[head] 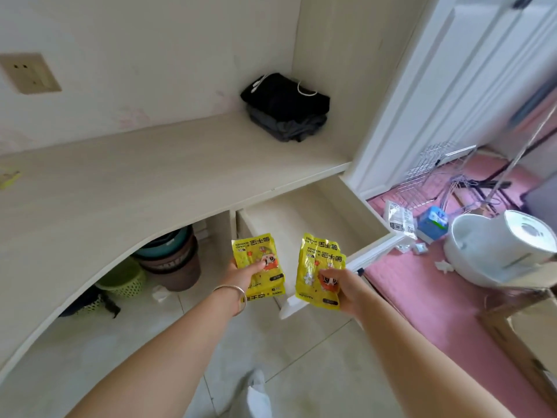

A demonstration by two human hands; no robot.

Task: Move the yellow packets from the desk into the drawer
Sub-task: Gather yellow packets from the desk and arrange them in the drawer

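While the thumb of the left hand (pixel 244 274) presses down on a small stack of yellow packets (pixel 261 267) and the fingers beneath support it, the right hand (pixel 340 289) pinches a second stack of yellow packets (pixel 320 271) in the same way, thumb on top and fingers under. Each stack appears to hold at least 2 packets, slightly fanned, which suggests they were gathered flat so that several travel at once. Both stacks are held in the air at the near edge of the open drawer (pixel 304 218), whose pale interior looks bare from this angle; the packets are thus off the desk (pixel 144 176) but not yet released, and lowering them past the drawer front is judged to be the step in hand. The printing reads upside down to the wearer: "HAND WARMER" in black beside large Chinese characters, above a cartoon face. A further yellow item (pixel 9 178), too blurred to identify, lies at the far left of the desk.
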